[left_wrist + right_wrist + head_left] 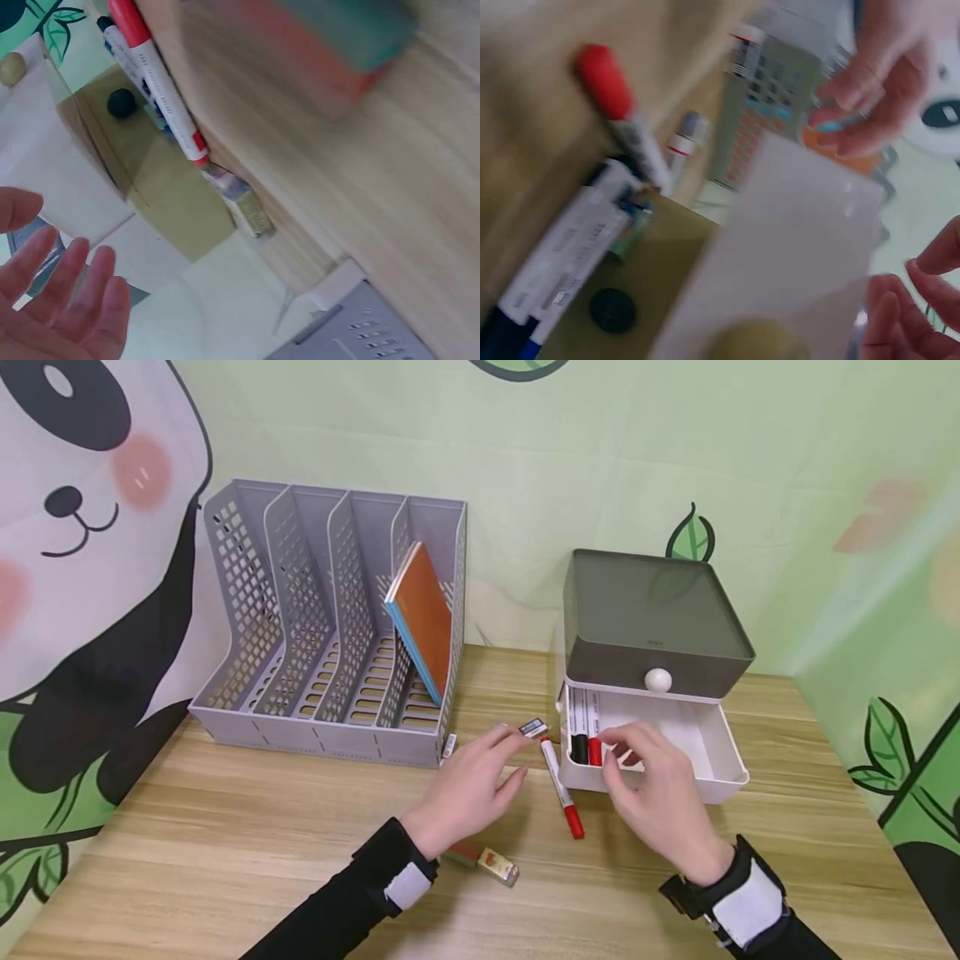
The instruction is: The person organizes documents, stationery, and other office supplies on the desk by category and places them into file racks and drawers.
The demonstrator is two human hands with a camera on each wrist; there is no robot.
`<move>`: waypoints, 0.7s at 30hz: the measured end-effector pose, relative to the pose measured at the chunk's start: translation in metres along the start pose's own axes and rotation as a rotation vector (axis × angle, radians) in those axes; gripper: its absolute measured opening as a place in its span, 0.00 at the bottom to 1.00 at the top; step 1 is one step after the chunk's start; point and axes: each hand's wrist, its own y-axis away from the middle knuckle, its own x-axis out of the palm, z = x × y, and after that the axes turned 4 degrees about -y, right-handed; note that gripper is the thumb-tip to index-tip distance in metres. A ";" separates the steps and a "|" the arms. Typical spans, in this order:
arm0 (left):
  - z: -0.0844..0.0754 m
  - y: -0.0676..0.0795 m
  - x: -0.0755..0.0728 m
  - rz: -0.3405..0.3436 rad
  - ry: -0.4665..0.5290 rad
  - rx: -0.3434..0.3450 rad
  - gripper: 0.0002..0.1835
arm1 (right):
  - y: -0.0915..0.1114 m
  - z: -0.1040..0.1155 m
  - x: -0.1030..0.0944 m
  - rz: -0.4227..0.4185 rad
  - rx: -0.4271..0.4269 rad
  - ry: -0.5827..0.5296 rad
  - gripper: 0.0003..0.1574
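Note:
Fingers spread and bent, my left hand (476, 789) hovers over the table with nothing in it. A white marker with red ends (557, 777) lies right of it, beside a small dark-labelled eraser (533, 727). Below the left hand is a red-green eraser in a printed sleeve (497, 865). My right hand (660, 797) is at the front rim of the pulled-out white drawer (705, 739), its fingertips beside the red-capped marker (595, 750). A black-capped marker (579, 747) lies alongside that one in the drawer. No object shows between the right fingers.
A grey file rack (330, 727) at the back left holds an orange-and-blue notebook (423, 618). The drawer box has a dark top (652, 602) and a white knob (657, 680). Dark-capped markers (562, 255) appear in the right wrist view. Another small eraser (448, 747) is near the rack.

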 end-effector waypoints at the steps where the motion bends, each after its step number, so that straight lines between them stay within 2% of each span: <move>1: 0.001 0.001 0.000 0.014 -0.015 -0.002 0.19 | 0.005 0.001 0.003 -0.001 -0.036 0.015 0.14; 7: 0.009 0.010 0.005 0.095 -0.067 -0.009 0.20 | 0.031 0.007 0.014 0.004 -0.183 0.051 0.12; 10: 0.012 0.012 0.006 0.122 -0.060 -0.008 0.20 | 0.042 0.008 0.019 0.056 -0.205 0.058 0.11; 14: 0.013 0.014 0.009 0.142 -0.065 0.003 0.18 | 0.052 0.004 0.027 0.174 -0.156 0.128 0.14; 21: 0.011 0.016 0.011 0.206 -0.084 -0.010 0.16 | 0.059 -0.003 0.038 0.341 -0.018 0.221 0.17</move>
